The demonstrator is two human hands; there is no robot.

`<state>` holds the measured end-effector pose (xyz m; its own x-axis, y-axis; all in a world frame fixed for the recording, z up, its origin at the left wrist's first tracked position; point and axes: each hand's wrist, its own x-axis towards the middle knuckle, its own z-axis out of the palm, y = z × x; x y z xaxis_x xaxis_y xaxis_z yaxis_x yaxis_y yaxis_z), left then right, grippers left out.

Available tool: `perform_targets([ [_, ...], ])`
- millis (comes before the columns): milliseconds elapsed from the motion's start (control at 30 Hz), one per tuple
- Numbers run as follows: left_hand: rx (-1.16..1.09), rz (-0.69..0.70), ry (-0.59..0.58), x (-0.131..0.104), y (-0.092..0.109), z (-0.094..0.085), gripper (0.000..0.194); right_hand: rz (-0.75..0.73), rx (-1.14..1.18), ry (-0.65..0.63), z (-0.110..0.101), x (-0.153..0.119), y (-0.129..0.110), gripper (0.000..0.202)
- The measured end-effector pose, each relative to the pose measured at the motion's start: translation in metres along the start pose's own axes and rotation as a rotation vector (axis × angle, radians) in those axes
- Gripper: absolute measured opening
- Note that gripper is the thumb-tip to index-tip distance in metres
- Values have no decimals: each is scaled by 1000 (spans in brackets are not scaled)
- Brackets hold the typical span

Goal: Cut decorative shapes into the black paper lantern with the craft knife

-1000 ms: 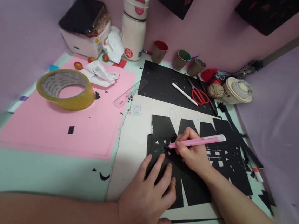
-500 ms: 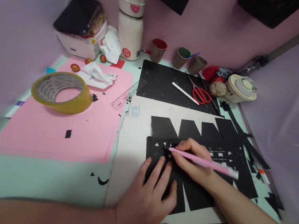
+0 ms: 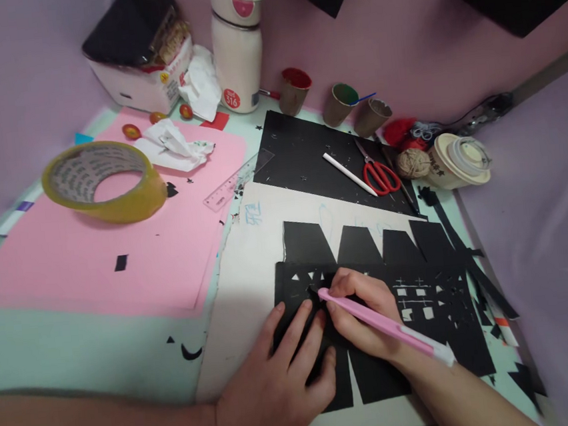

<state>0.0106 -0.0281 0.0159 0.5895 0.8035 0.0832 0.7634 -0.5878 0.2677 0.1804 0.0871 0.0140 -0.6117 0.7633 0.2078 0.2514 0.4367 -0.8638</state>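
Observation:
My right hand (image 3: 366, 305) grips a slim pink craft knife (image 3: 385, 324), shaped like a pen, its dark tip down on black card (image 3: 379, 364). Small triangles and squares are cut through this card, and flaps with V-shaped gaps run along its far edge. Spread flat, my left hand (image 3: 289, 373) presses on the card's left part, just short of the knife's tip. Under the card lies a larger white sheet (image 3: 232, 298) with blue marks.
Red scissors (image 3: 381, 175), a white pen (image 3: 349, 174) and a second black sheet (image 3: 297, 145) lie beyond. Tape (image 3: 105, 183) rests on pink paper (image 3: 93, 271) at left. Paint cups (image 3: 295, 93), a bottle (image 3: 239, 56) and a lidded cup (image 3: 455, 163) stand behind. Black scraps (image 3: 475, 275) lie right.
The knife's tip has moved slightly down and left on the card, my right hand with it. My left hand stays pressed in place. The whole view has shifted a little.

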Motion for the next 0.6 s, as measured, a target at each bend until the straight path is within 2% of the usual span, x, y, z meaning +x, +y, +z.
perform_targets([
  [167, -18, -70, 8, -1, 4, 2, 74, 5, -6, 3, 1, -3, 3, 19],
  [333, -1, -8, 5, -2, 1, 1, 71, 16, -10, 1, 1, -1, 2, 19],
  [600, 24, 8, -5, -1, -1, 0, 70, 76, -2, 4, 2, -4, 4, 17],
])
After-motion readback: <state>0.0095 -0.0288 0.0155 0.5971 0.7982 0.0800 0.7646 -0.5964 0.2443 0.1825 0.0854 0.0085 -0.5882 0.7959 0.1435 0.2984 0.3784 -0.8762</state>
